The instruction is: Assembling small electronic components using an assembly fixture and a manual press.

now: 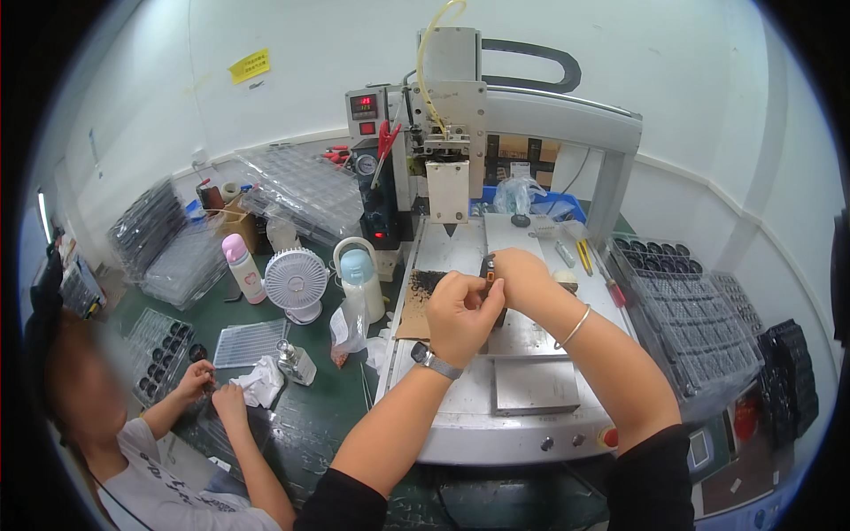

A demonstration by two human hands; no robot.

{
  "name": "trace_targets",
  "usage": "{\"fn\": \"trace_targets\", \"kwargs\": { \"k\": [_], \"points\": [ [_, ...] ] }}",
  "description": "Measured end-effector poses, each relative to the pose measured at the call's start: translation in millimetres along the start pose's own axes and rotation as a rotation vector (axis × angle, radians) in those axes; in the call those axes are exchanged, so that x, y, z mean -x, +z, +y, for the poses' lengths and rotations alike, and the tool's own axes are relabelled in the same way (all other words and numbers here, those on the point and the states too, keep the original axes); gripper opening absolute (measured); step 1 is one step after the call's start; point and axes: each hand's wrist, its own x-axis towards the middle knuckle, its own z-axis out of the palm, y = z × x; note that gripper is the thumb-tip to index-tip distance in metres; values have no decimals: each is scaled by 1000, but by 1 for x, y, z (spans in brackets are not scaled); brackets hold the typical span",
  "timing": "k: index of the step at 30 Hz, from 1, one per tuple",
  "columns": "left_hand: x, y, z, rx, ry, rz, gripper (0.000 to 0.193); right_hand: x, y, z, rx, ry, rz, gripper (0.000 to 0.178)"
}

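Note:
Out over the bed of a bench-top machine [434, 389], my two hands meet in front of me. Between them is a small black part with an orange patch [490, 274], its exact kind too small to make out. My left hand [460, 319], with a watch on its wrist, is closed in a pinch at the part's near side. Bent inward, my right hand [521, 273] closes on the same part from the other side, most of its fingertips hidden. Just left of my left hand lies brown cardboard [413, 320] with black bits [428, 281] on it.
The machine's head [448, 190] hangs beyond my hands. Yellow-handled pliers [584, 257] lie right of them. Clear trays [699, 310] stack at the right. A white fan [296, 281] and bottles [360, 276] stand left. A co-worker [133, 442] handles something dark at lower left.

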Motion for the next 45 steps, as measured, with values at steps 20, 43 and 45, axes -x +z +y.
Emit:
{"fn": "trace_targets", "kwargs": {
  "k": [20, 43, 45],
  "points": [
    [2, -14, -17, 186, -245, 202, 20, 17, 31, -13, 34, -75, 98, 36],
    [163, -255, 7, -1142, -297, -535, 24, 290, 134, -16, 0, -53, 328, 76],
    [134, -224, 49, -778, -189, -160, 27, 290, 147, -10, 21, -137, 431, 77]
  ]
}}
